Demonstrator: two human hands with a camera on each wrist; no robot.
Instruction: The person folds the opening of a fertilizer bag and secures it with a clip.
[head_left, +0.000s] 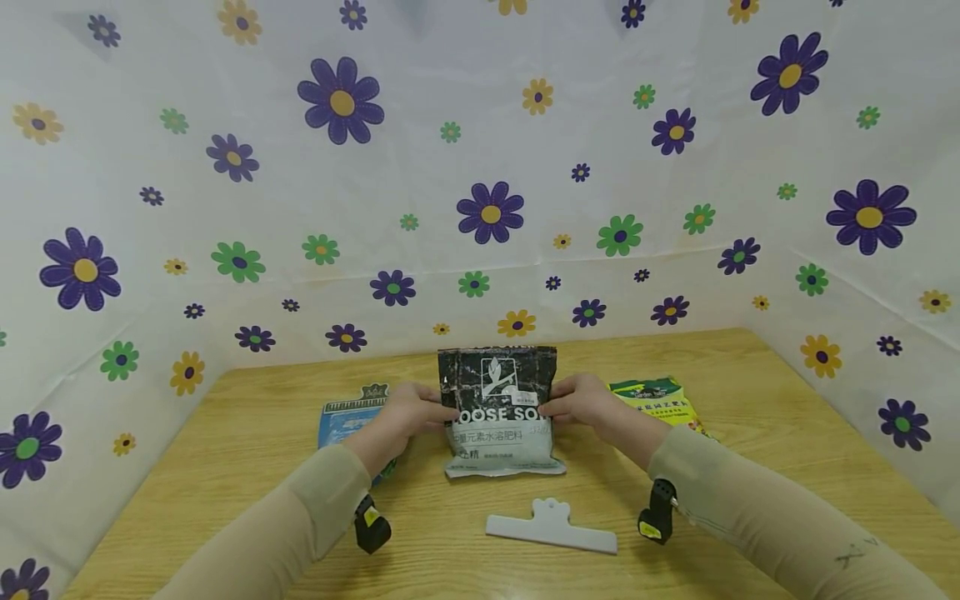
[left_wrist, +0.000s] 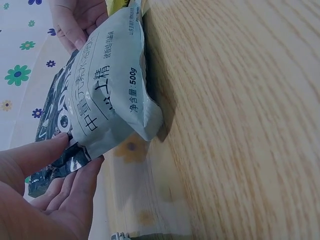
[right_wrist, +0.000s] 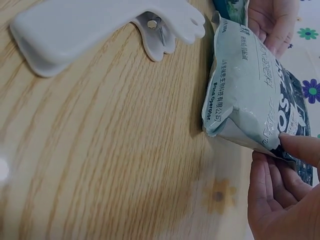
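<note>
Both hands (head_left: 405, 414) (head_left: 588, 406) are gripping a black-and-grey plastic pouch (head_left: 501, 414) at lower centre, a white T-shaped plastic clip (head_left: 551, 528) lying below

Left packet (head_left: 341, 422), bag (head_left: 504, 442) between, right packet (head_left: 657, 397), clip (head_left: 551, 527) in front (table (head_left: 450, 568) beneath all)

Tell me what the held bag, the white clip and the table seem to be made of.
Held bag: probably plastic film, glossy, with creases catching light. White clip: likely smooth plastic, softly shiny, with rounded edges and a metallic wire. Table: wood or printed laminate; grain shows, and its sheen mirrors the flowered backdrop.
</note>
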